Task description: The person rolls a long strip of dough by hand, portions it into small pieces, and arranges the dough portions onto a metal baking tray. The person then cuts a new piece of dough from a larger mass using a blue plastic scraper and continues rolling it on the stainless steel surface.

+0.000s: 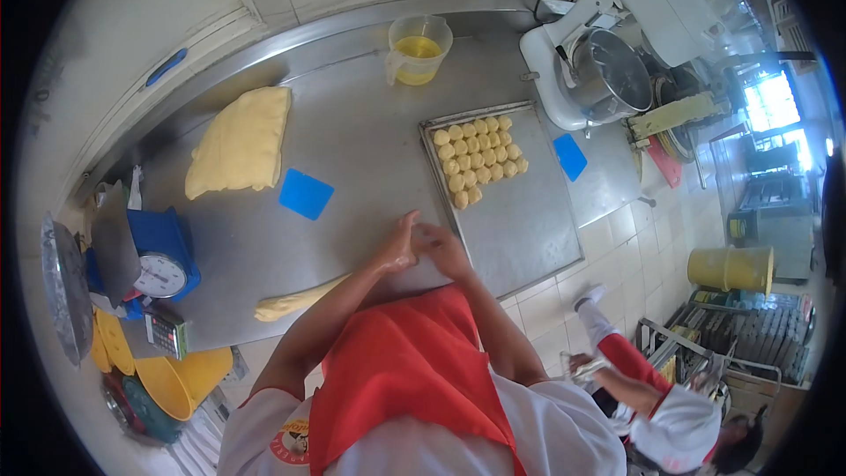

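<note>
My left hand (398,251) and my right hand (445,254) meet over the steel table, just left of a metal baking tray (520,242). The fingers press against each other. Anything between the palms is hidden. Several rows of small round dough pieces (476,159) fill the far part of the tray. By my left forearm lies a long strip of dough (300,301), partly covered by the arm. A large slab of dough (238,143) rests at the far left, with a blue dough scraper (306,194) beside it.
A jug of yellow liquid (417,48) stands at the back. The stand mixer (608,75) occupies the far right, near another blue scraper (570,157). At left are a blue scale (163,256) and a calculator (166,332). Another person (670,423) is at the lower right.
</note>
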`<state>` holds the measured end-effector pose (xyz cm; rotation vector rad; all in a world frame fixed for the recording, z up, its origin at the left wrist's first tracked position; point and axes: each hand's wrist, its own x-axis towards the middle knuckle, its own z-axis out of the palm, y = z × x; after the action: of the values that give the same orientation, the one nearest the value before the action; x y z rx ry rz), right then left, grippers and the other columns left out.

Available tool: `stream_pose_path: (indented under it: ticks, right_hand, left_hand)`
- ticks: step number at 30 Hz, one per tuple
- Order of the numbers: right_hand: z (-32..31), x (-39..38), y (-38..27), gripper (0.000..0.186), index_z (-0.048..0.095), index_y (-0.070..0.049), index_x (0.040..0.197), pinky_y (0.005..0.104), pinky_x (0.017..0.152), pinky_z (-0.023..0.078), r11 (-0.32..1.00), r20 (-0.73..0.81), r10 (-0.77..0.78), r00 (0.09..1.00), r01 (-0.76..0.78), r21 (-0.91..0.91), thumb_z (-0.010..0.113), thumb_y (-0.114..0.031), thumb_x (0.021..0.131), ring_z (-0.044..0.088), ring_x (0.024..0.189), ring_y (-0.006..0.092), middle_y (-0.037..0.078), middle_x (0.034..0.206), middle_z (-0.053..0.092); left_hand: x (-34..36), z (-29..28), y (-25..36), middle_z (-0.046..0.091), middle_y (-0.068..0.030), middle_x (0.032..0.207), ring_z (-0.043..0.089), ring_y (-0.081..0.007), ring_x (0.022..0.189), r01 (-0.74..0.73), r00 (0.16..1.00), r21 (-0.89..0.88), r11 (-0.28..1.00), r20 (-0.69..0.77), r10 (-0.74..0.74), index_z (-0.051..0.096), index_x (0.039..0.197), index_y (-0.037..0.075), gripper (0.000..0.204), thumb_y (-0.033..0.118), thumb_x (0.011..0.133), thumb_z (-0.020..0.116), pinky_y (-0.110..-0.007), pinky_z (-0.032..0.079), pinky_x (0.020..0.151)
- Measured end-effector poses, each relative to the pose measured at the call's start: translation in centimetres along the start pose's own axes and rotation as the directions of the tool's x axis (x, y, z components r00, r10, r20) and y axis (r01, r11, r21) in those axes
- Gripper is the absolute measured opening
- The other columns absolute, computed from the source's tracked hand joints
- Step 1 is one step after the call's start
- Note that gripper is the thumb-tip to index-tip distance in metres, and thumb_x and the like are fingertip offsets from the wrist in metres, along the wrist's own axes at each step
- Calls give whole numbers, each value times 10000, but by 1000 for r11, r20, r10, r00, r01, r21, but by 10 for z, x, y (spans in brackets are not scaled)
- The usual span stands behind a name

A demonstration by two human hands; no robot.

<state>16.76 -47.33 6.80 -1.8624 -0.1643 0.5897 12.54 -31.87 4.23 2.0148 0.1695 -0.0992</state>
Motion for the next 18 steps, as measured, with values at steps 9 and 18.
stream_pose_path:
  ticks: [9, 18]
  right_hand:
    - [47, -20, -38, 310, 685, -17, 946, 442, 692, 503, 885, -103, 16, 995, -62, -462, 572, -305, 922, 634, 746, 416, 237, 794, 656]
    - [25, -38, -48, 227, 680, -27, 976, 374, 684, 513, 975, 452, 128, 883, -28, -221, 546, -208, 945, 621, 752, 272, 113, 838, 648]
  left_hand:
    - [-27, -16, 12, 688, -219, 938, 658, -410, 931, 157, 920, 394, 906, 276, -279, 686, 895, 8, 268, 253, 793, 651, -465, 528, 824]
    - [2, -46, -36, 698, -228, 960, 677, -391, 905, 396, 862, 343, 852, 181, -473, 704, 943, -5, 315, 257, 826, 573, -460, 534, 779]
